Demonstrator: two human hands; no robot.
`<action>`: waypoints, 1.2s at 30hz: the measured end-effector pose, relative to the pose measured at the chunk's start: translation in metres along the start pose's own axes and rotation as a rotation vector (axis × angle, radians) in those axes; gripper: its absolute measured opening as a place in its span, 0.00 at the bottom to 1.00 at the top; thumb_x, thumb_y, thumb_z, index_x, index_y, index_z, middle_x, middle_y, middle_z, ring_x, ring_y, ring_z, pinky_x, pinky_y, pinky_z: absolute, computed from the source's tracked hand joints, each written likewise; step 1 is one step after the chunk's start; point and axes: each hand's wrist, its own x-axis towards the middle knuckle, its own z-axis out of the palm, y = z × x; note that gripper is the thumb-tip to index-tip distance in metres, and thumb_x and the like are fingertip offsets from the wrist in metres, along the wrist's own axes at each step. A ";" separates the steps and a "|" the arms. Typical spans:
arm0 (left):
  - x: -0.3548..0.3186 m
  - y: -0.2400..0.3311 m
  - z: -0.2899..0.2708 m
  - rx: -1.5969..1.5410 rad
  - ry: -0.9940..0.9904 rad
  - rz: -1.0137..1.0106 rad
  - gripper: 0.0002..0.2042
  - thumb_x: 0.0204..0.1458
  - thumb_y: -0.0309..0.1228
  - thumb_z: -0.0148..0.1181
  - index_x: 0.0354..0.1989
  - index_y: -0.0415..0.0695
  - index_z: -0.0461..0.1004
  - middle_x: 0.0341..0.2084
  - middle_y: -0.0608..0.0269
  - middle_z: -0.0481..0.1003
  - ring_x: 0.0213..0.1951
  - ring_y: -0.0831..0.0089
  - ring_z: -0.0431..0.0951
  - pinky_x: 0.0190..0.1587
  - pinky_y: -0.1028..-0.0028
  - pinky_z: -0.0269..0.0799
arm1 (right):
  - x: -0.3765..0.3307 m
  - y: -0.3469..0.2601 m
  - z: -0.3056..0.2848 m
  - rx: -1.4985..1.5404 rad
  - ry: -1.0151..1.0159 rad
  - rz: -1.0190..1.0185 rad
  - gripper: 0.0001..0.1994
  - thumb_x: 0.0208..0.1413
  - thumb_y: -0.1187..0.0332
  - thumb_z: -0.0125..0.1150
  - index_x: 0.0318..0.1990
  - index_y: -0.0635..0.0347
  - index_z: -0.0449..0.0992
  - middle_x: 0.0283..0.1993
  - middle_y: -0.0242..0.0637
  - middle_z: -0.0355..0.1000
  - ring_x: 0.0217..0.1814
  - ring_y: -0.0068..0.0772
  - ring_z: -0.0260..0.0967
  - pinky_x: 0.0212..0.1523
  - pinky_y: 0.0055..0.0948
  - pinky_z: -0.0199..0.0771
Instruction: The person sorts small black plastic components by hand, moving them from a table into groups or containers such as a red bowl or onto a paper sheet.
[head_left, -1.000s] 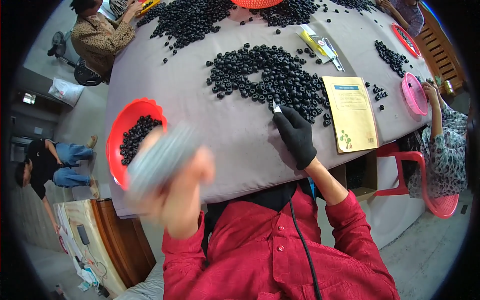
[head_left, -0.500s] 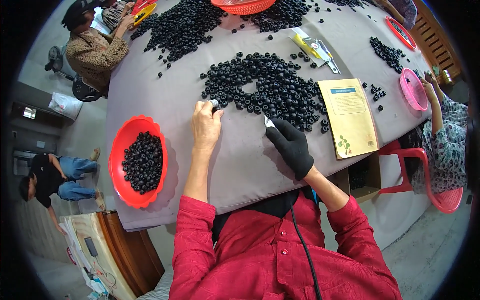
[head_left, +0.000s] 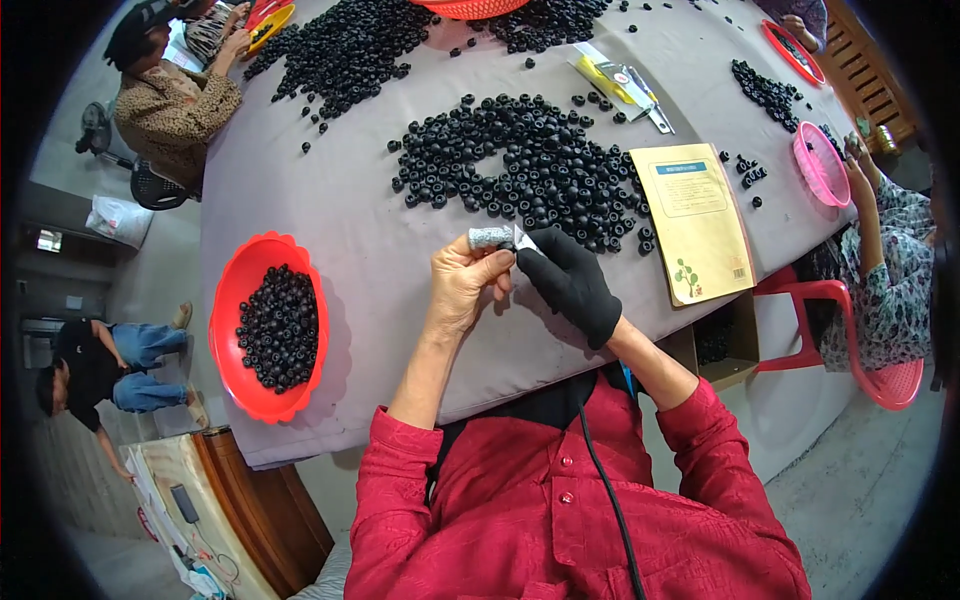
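Observation:
My left hand (head_left: 462,285) is bare, with silvery wrapping (head_left: 488,237) round its index finger. Pinched at its fingertips is a small round black part (head_left: 507,246), mostly hidden. In a black glove, my right hand (head_left: 575,288) grips a small pale blade (head_left: 523,240), its tip beside that part. Both hands meet over the near side of the table. Just beyond them spreads a pile of black round parts with holes (head_left: 560,180); whether they are rubber or plastic I cannot tell.
A red scalloped basket (head_left: 222,335) with black parts stands at left. Right of the pile lie a yellow booklet (head_left: 693,220) and a flat package (head_left: 622,85). Larger heaps (head_left: 345,60) lie farther off. Co-workers sit at the left and right sides, one beside a pink basket (head_left: 820,165).
My left hand has come from the pile's near edge, rightward and back toward me, to meet the blade. My right hand has shifted only slightly. The whole view has moved a little.

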 end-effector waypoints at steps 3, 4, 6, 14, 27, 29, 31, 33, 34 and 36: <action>-0.001 -0.003 0.000 -0.007 0.023 0.018 0.06 0.46 0.20 0.59 0.34 0.36 0.74 0.18 0.60 0.74 0.17 0.77 0.73 0.16 0.79 0.69 | 0.007 -0.020 0.001 0.401 0.062 0.490 0.13 0.51 0.70 0.57 0.44 0.64 0.69 0.34 0.38 0.70 0.33 0.26 0.68 0.33 0.26 0.70; 0.000 -0.003 0.000 -0.012 0.008 0.006 0.07 0.46 0.20 0.59 0.35 0.36 0.74 0.19 0.59 0.74 0.17 0.76 0.73 0.16 0.78 0.70 | 0.007 -0.018 0.002 0.402 0.059 0.490 0.13 0.51 0.70 0.57 0.44 0.64 0.69 0.34 0.38 0.70 0.33 0.26 0.68 0.33 0.26 0.70; -0.001 -0.002 0.000 -0.019 -0.009 -0.010 0.07 0.47 0.20 0.58 0.35 0.36 0.74 0.19 0.59 0.74 0.17 0.75 0.74 0.16 0.77 0.71 | 0.004 -0.014 0.004 0.294 0.104 0.400 0.14 0.55 0.63 0.55 0.41 0.67 0.70 0.31 0.36 0.71 0.32 0.20 0.67 0.33 0.24 0.70; -0.006 0.003 0.001 -0.020 -0.063 -0.049 0.08 0.47 0.18 0.58 0.36 0.35 0.74 0.19 0.60 0.74 0.18 0.76 0.74 0.14 0.76 0.72 | 0.007 -0.021 0.000 0.313 0.046 0.488 0.11 0.53 0.67 0.57 0.40 0.66 0.71 0.35 0.34 0.72 0.37 0.19 0.66 0.40 0.23 0.67; 0.002 -0.001 -0.012 -0.142 -0.053 -0.045 0.07 0.49 0.23 0.58 0.37 0.37 0.73 0.21 0.59 0.74 0.22 0.75 0.75 0.22 0.77 0.74 | 0.001 -0.015 0.006 0.347 0.176 0.416 0.14 0.54 0.67 0.56 0.46 0.65 0.70 0.38 0.35 0.72 0.38 0.20 0.67 0.39 0.24 0.69; 0.004 -0.003 -0.013 -0.170 -0.048 -0.016 0.06 0.51 0.24 0.56 0.37 0.38 0.73 0.20 0.61 0.73 0.20 0.77 0.72 0.20 0.78 0.70 | 0.002 -0.018 0.006 0.349 0.132 0.415 0.14 0.54 0.67 0.56 0.46 0.65 0.71 0.37 0.35 0.73 0.38 0.21 0.68 0.38 0.24 0.69; 0.005 -0.006 -0.014 -0.161 -0.054 -0.019 0.06 0.52 0.25 0.56 0.37 0.38 0.73 0.19 0.62 0.72 0.19 0.77 0.71 0.19 0.79 0.68 | 0.001 -0.016 0.008 0.349 0.088 0.412 0.15 0.53 0.66 0.57 0.47 0.64 0.71 0.37 0.35 0.73 0.38 0.21 0.69 0.38 0.25 0.70; 0.006 -0.007 -0.014 -0.152 -0.060 -0.022 0.06 0.52 0.26 0.55 0.37 0.39 0.73 0.19 0.63 0.72 0.19 0.78 0.70 0.18 0.80 0.67 | 0.000 -0.010 0.011 0.284 0.068 0.347 0.16 0.52 0.67 0.58 0.48 0.63 0.71 0.37 0.38 0.74 0.37 0.22 0.71 0.37 0.25 0.70; 0.006 -0.008 -0.014 -0.154 -0.061 -0.023 0.06 0.52 0.26 0.55 0.37 0.39 0.73 0.19 0.64 0.72 0.19 0.79 0.70 0.18 0.81 0.66 | 0.000 -0.009 0.011 0.285 0.070 0.350 0.16 0.52 0.67 0.58 0.48 0.63 0.71 0.37 0.38 0.74 0.37 0.22 0.71 0.37 0.25 0.70; 0.005 -0.008 -0.015 -0.156 -0.058 -0.024 0.06 0.52 0.26 0.56 0.37 0.39 0.73 0.19 0.64 0.72 0.19 0.80 0.69 0.18 0.82 0.65 | 0.000 -0.007 0.011 0.169 0.057 0.272 0.16 0.51 0.67 0.59 0.48 0.62 0.71 0.37 0.40 0.74 0.38 0.25 0.72 0.38 0.26 0.71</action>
